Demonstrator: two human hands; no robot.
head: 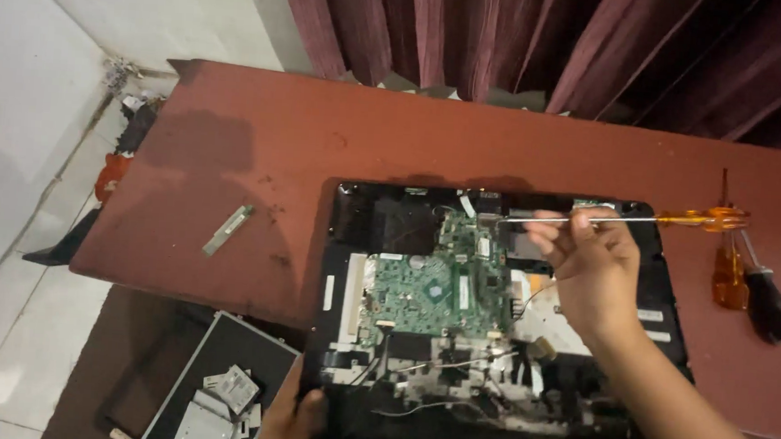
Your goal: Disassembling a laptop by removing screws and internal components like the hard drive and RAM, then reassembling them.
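Observation:
An opened black laptop base (359, 210) lies on a reddish-brown table, its green circuit board (431, 290) exposed. My right hand (591, 268) is over the laptop's right half and holds the metal shaft of a screwdriver with an orange handle (702, 218). The shaft tip points left, near the board's top edge. My left hand (292, 421) grips the laptop's near left corner. Loose wires run along the lower part of the base.
Two more screwdrivers, one orange (728, 276) and one black with a white end (769, 306), lie at the table's right. A small green memory strip (227, 229) lies left of the laptop. Below the table's near edge sits a dark panel with metal parts (217, 394). Dark red curtains hang behind.

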